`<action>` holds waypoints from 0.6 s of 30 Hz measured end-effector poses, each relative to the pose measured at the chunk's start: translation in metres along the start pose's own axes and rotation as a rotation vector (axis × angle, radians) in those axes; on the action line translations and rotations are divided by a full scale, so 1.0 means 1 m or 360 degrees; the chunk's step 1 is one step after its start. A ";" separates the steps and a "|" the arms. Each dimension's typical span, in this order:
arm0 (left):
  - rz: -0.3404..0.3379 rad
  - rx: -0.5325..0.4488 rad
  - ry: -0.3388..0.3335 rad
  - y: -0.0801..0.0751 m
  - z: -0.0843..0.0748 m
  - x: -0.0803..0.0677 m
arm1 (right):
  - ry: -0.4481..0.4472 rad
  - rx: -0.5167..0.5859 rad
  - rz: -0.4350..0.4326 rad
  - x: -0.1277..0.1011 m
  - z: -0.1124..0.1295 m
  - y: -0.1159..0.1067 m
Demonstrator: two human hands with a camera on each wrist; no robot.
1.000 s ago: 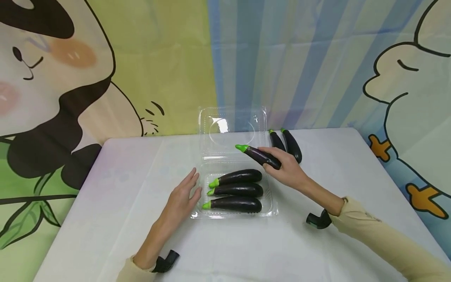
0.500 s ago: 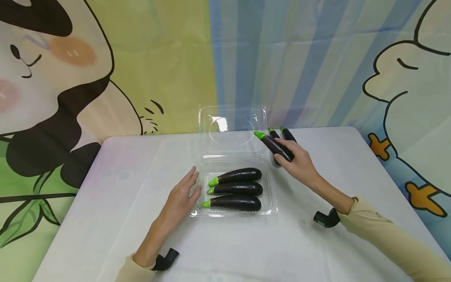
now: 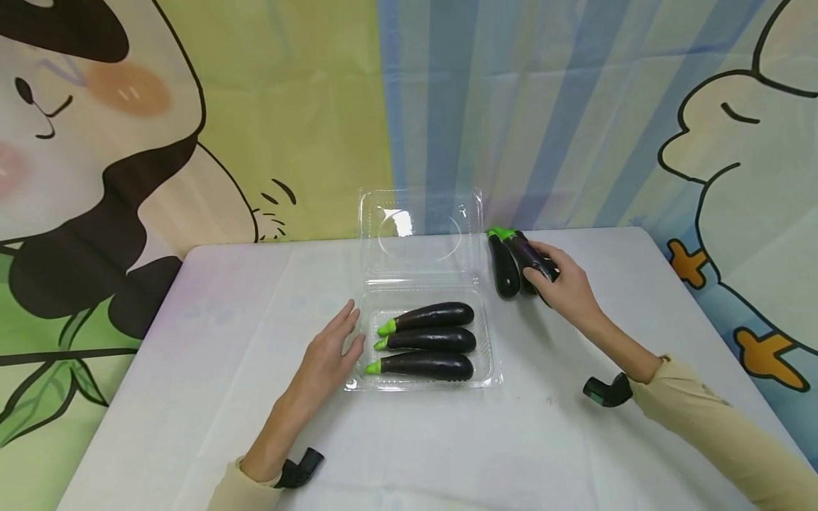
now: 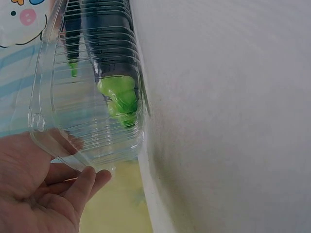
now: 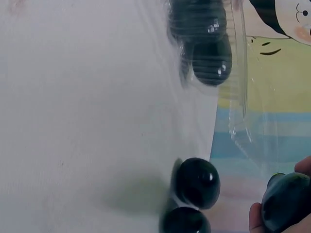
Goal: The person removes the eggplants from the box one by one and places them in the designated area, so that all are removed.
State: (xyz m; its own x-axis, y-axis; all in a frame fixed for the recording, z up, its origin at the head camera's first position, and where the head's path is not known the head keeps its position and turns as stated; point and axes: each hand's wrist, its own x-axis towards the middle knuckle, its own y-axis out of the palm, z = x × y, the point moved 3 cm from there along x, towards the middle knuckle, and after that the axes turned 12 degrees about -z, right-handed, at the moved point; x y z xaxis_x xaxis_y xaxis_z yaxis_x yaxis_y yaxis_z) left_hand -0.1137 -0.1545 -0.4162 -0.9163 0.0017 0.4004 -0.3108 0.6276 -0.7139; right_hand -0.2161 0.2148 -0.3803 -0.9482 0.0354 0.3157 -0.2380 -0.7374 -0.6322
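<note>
White tabletop (image 3: 409,447) bears dark, glossy, green-tipped eggplants (image 3: 504,270).

Held eggplant (image 3: 532,255) in the right grip (image 3: 565,284): glossy purple-black, bright green cap
Lying eggplant (image 3: 505,271) left of the right grip: near-black, green cap
3 eggplants (image 3: 441,339) right of the left grip (image 3: 329,355): shiny black, lime-green caps
Container (image 3: 491,355) beside the left grip: clear, ribbed walls
Surface (image 3: 511,440) under both grips: white, faint lilac patch
Sleeves (image 3: 709,426) behind both grips: beige
Backdrop (image 3: 307,121) beyond both grips: yellow-green, blue stripes, black-outlined cartoons
</note>
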 end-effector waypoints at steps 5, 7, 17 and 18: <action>0.0011 0.0023 -0.0012 0.000 -0.001 0.000 | 0.0047 -0.0020 -0.0048 0.003 -0.008 -0.004; 0.0015 0.0036 -0.0018 0.000 -0.002 0.001 | 0.0076 -0.0020 -0.0054 0.004 -0.011 -0.006; 0.0014 0.0031 -0.0008 0.001 -0.001 0.000 | 0.0160 -0.0033 -0.0106 0.014 -0.027 -0.013; 0.0014 0.0029 -0.0010 0.001 -0.001 0.000 | 0.0160 -0.0037 -0.0101 0.015 -0.029 -0.014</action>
State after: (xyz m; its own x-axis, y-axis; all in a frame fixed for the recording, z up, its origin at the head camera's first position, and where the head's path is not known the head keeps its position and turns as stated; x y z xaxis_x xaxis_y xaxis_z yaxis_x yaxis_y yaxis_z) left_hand -0.1137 -0.1535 -0.4162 -0.9206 0.0024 0.3906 -0.3072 0.6132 -0.7278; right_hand -0.2326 0.2453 -0.3870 -0.9472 0.1497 0.2835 -0.3017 -0.7156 -0.6300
